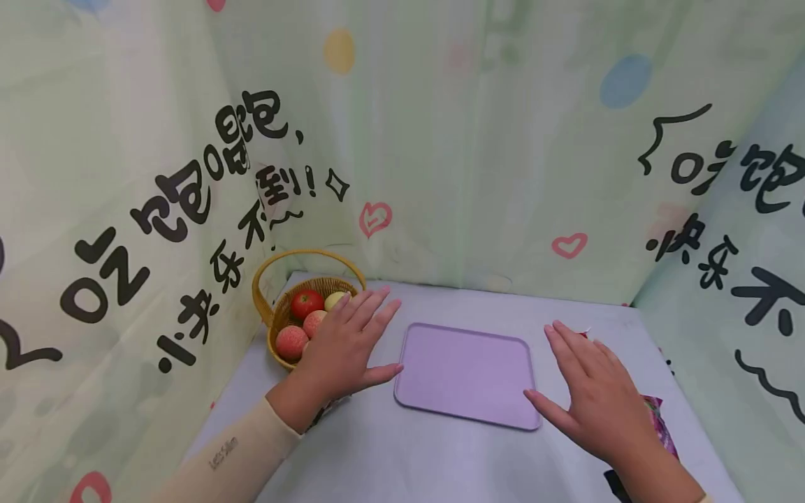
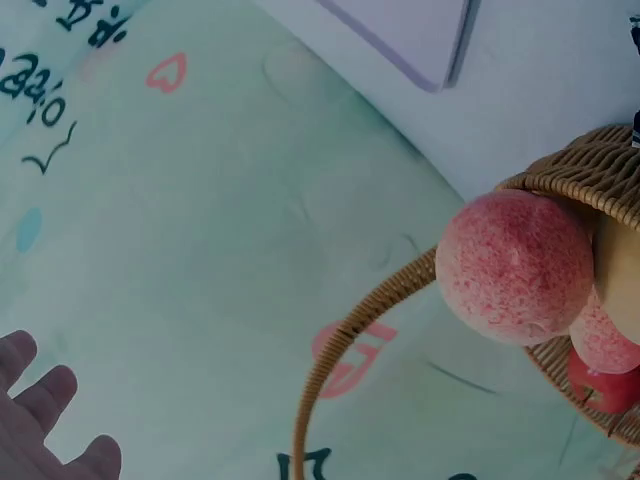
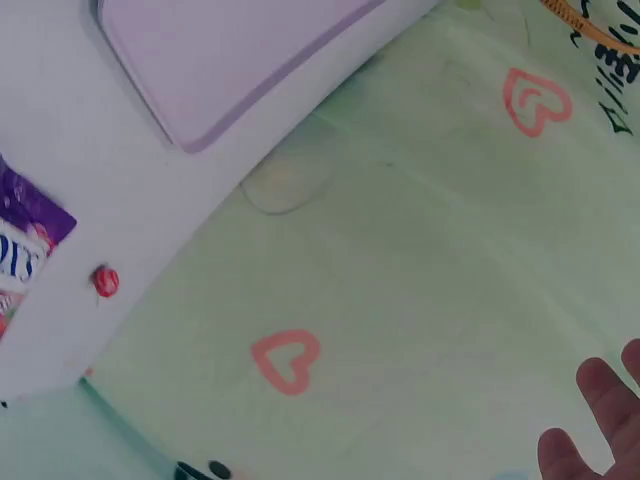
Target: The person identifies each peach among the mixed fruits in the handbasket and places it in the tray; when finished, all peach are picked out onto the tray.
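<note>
My left hand is raised with straight, spread fingers and holds nothing. Behind it, at the table's back left, stands a wicker basket with a tall handle. In it lie a red apple, pink speckled peaches and a pale yellow fruit; the hand hides part of them in the head view. On the right my right hand is also up, fingers extended, holding nothing. Between the hands a flat purple tray lies on the table, its surface bare.
Beside the right hand lies a purple snack packet, partly hidden. A small red item sits near the table edge in the right wrist view. A printed pale green curtain surrounds the white table at the back and sides.
</note>
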`<state>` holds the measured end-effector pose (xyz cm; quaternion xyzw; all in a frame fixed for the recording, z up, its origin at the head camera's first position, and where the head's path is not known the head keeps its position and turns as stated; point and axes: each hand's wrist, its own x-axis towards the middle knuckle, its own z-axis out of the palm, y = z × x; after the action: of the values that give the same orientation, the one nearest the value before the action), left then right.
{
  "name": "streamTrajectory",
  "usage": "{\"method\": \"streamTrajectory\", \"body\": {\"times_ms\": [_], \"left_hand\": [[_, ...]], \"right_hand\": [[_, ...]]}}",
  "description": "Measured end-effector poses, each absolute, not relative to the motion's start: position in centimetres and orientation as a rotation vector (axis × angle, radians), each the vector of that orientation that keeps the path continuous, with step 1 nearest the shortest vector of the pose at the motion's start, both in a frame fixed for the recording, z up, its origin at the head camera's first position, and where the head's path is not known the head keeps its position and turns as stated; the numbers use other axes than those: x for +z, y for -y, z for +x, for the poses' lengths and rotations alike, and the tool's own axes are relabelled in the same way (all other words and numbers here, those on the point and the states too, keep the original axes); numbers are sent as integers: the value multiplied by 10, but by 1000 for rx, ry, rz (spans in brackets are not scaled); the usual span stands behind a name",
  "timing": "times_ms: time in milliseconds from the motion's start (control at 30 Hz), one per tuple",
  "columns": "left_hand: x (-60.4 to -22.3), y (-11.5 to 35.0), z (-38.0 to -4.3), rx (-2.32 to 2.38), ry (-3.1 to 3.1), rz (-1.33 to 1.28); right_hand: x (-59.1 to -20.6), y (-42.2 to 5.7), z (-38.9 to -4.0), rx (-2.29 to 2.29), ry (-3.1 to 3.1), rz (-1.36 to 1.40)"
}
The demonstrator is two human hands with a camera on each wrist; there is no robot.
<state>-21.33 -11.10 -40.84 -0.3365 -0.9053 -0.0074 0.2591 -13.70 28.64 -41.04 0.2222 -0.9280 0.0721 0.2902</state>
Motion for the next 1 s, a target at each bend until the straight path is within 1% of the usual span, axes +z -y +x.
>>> {"method": "streamTrajectory", "body": {"times_ms": [200,333,633,833,1000], "left_hand": [[-411,121,-229,-133,2497,-805],[-415,127,-238,-209,2555,-754],[-422,140,-252,-614,2714,-587],[-435,149,-258,-774,2811,-449],[-450,157,-265,-882,2863,-347]], "right_hand": [[-429,-282,-146,390,2622,336],[-440,-286,-153,467,2669,216],[-466,-297,-161,714,2802,-40],[-488,-298,-165,885,2880,-150],[-504,-297,-168,922,2945,-186]]}}
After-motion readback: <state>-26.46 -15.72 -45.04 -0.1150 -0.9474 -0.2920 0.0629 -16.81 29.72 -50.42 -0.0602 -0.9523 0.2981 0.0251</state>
